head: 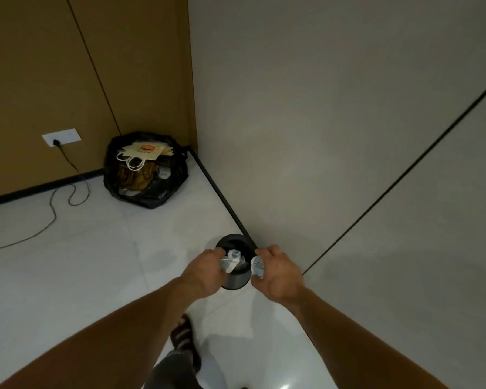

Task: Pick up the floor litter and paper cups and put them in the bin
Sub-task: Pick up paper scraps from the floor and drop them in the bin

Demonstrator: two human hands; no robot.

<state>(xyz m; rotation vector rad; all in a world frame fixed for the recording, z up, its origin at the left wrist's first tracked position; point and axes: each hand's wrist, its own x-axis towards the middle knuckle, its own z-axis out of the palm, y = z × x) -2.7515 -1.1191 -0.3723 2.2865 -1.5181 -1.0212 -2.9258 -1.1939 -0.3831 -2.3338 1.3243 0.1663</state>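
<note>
Over the bin (234, 282), each hand grips a paper cup.

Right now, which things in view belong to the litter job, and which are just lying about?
Job: small black bin; white litter in the left hand; pale litter in the right hand.
Lying about: black rubbish bag in the corner; cable on the floor; wall socket.

No readable text, label, brand or number anywhere, cream paper bag (145, 151) in the black sack (113, 175) bears a round orange mark (too blurred to read), crumpled paper cup (258, 267) and second cup (227, 263) show grey marks, illegible.
</note>
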